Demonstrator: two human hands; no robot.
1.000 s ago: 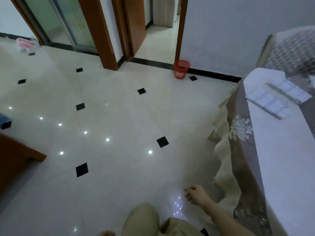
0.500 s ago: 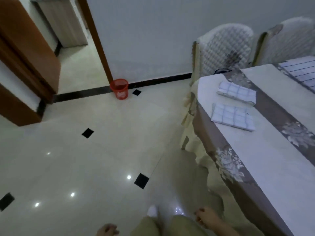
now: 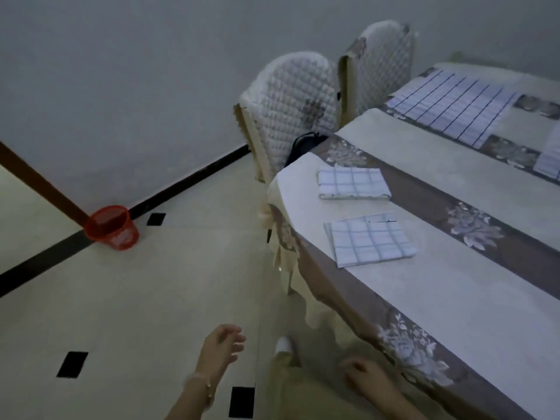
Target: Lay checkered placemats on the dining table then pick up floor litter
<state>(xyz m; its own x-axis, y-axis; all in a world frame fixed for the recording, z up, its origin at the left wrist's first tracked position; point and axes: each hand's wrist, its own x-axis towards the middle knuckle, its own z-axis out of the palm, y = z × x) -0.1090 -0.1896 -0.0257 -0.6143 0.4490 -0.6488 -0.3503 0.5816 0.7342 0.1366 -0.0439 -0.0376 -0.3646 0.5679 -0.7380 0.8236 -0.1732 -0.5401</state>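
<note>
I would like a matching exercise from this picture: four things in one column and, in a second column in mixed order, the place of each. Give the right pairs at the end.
Things
1. red basket
2. dark bag
3. unfolded placemat
4. left hand

Places
A. spread flat on the far part of the table
B. on the floor against the wall
C. above the floor, holding nothing
D. on a chair seat by the table corner

Pairs: 1-B, 2-D, 3-A, 4-C

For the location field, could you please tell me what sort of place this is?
Most likely a home dining room: a cloth-covered dining table with folded checkered placemats, padded chairs and a tiled floor.
</note>
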